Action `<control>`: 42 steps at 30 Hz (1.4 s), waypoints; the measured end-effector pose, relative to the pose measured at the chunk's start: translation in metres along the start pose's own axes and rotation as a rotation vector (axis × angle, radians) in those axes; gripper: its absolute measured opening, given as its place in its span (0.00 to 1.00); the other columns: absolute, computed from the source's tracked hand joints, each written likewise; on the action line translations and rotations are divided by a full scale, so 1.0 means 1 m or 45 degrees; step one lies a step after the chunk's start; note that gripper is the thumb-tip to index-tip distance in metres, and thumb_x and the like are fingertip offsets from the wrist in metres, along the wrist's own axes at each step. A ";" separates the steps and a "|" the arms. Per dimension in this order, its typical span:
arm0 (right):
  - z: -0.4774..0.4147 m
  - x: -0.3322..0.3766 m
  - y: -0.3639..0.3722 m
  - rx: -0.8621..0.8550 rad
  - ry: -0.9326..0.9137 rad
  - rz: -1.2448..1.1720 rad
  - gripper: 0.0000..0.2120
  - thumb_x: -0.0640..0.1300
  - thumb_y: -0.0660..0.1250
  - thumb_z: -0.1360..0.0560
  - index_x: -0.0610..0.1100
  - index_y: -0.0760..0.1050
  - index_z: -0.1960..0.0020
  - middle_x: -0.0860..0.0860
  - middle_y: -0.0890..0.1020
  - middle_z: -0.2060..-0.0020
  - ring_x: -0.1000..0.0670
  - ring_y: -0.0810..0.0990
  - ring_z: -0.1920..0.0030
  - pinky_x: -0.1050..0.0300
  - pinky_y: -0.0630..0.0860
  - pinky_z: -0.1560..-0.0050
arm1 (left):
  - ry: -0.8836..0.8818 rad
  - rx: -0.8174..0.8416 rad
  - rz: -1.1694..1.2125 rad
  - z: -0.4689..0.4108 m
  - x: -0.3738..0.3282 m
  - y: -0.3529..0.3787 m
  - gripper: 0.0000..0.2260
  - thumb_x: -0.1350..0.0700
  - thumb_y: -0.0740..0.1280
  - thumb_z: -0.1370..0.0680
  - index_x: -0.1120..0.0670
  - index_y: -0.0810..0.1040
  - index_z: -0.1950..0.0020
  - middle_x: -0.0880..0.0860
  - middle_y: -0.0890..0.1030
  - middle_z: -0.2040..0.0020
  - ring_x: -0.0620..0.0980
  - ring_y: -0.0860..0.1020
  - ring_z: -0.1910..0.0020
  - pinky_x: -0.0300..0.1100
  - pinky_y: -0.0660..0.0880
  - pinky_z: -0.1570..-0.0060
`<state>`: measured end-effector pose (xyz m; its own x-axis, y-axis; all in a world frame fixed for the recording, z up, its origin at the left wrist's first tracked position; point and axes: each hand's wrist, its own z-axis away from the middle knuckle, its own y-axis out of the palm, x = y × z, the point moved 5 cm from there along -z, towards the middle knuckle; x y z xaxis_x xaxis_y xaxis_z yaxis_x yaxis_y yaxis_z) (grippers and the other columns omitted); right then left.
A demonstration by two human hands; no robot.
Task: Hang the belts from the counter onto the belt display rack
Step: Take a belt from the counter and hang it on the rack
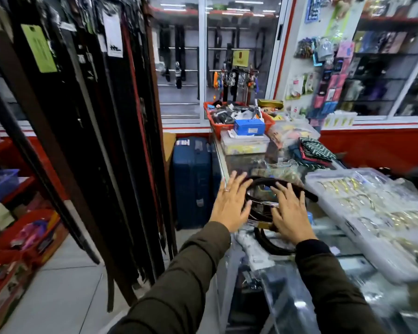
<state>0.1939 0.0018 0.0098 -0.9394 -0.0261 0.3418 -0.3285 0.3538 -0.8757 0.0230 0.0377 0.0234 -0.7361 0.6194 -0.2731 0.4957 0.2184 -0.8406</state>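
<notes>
A loose pile of dark brown and black belts [263,186] lies coiled on the glass counter [323,227]. My left hand [229,203] hovers over the pile's left edge with fingers spread, holding nothing. My right hand [290,210] is spread flat above the pile's right side, fingers apart; I cannot tell whether it touches the belts. The belt display rack [101,121] stands to the left, densely hung with many long dark belts, some with paper tags.
A clear plastic tray of buckles [372,213] sits on the counter at the right. A red basket [268,121], a blue box [249,126] and folded cloth crowd the counter's far end. A blue suitcase [191,179] stands on the floor between rack and counter.
</notes>
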 end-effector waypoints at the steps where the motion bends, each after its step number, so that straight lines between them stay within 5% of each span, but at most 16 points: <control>1: 0.003 -0.008 0.004 0.107 0.035 0.037 0.29 0.46 0.54 0.26 0.47 0.64 0.25 0.48 0.66 0.24 0.45 0.58 0.20 0.37 0.42 0.21 | 0.035 0.098 0.033 0.000 -0.004 0.010 0.25 0.49 0.56 0.15 0.53 0.58 0.19 0.51 0.57 0.17 0.54 0.47 0.16 0.56 0.44 0.18; 5: 0.014 -0.038 0.023 0.494 0.184 0.120 0.25 0.46 0.56 0.26 0.49 0.70 0.29 0.50 0.76 0.31 0.47 0.69 0.26 0.35 0.38 0.23 | 0.118 0.472 0.086 0.002 -0.019 0.054 0.24 0.48 0.57 0.15 0.55 0.62 0.20 0.54 0.66 0.21 0.55 0.55 0.18 0.54 0.44 0.18; 10: 0.014 -0.042 0.030 0.518 0.123 0.254 0.22 0.43 0.63 0.24 0.52 0.73 0.30 0.51 0.78 0.33 0.47 0.71 0.28 0.40 0.44 0.23 | 0.181 0.635 -0.110 -0.001 -0.030 0.081 0.23 0.50 0.62 0.18 0.54 0.68 0.24 0.56 0.74 0.27 0.57 0.68 0.25 0.56 0.50 0.20; 14: 0.013 -0.044 0.029 0.399 0.060 0.318 0.19 0.43 0.67 0.25 0.54 0.77 0.35 0.51 0.83 0.39 0.46 0.75 0.32 0.48 0.55 0.26 | 0.182 0.570 -0.197 -0.007 -0.034 0.083 0.17 0.54 0.65 0.20 0.55 0.76 0.32 0.57 0.80 0.37 0.60 0.76 0.35 0.53 0.64 0.30; 20: 0.009 -0.035 0.009 0.205 -0.007 0.291 0.15 0.45 0.71 0.27 0.53 0.81 0.41 0.52 0.87 0.47 0.47 0.81 0.39 0.46 0.58 0.26 | 0.188 0.401 -0.182 -0.013 -0.035 0.061 0.15 0.56 0.63 0.18 0.55 0.77 0.32 0.56 0.81 0.38 0.60 0.78 0.39 0.52 0.69 0.37; 28: -0.025 0.041 -0.030 0.161 -0.244 0.396 0.16 0.49 0.67 0.24 0.56 0.78 0.37 0.55 0.84 0.42 0.48 0.77 0.36 0.43 0.49 0.26 | 0.017 0.096 0.007 -0.008 0.003 -0.005 0.14 0.55 0.65 0.19 0.55 0.79 0.35 0.56 0.83 0.41 0.59 0.78 0.41 0.52 0.71 0.38; 34: -0.044 0.111 -0.052 -0.029 -0.463 0.246 0.20 0.50 0.72 0.28 0.56 0.77 0.36 0.55 0.81 0.38 0.48 0.73 0.30 0.36 0.44 0.23 | -0.402 -0.069 0.436 0.020 0.049 -0.060 0.14 0.57 0.67 0.20 0.54 0.80 0.35 0.56 0.84 0.40 0.57 0.81 0.42 0.51 0.77 0.40; 38: -0.033 0.147 -0.065 -0.329 -0.443 -0.184 0.39 0.49 0.74 0.30 0.52 0.60 0.24 0.49 0.68 0.28 0.46 0.67 0.26 0.43 0.58 0.25 | -0.665 -0.276 0.742 0.042 0.071 -0.085 0.13 0.57 0.68 0.19 0.54 0.81 0.35 0.55 0.85 0.41 0.50 0.82 0.46 0.44 0.79 0.45; 42: -0.028 0.174 -0.044 -0.126 -0.150 -0.961 0.31 0.46 0.74 0.26 0.46 0.66 0.28 0.45 0.77 0.38 0.48 0.80 0.45 0.57 0.78 0.44 | -0.744 -0.450 0.928 0.064 0.076 -0.107 0.15 0.58 0.69 0.19 0.60 0.80 0.33 0.57 0.84 0.38 0.49 0.80 0.40 0.40 0.76 0.42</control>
<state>0.0480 0.0083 0.1172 -0.4706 -0.3910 0.7910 -0.8793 0.2827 -0.3833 -0.1153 0.0128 0.0632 -0.2616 0.2442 -0.9338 0.9554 0.2030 -0.2146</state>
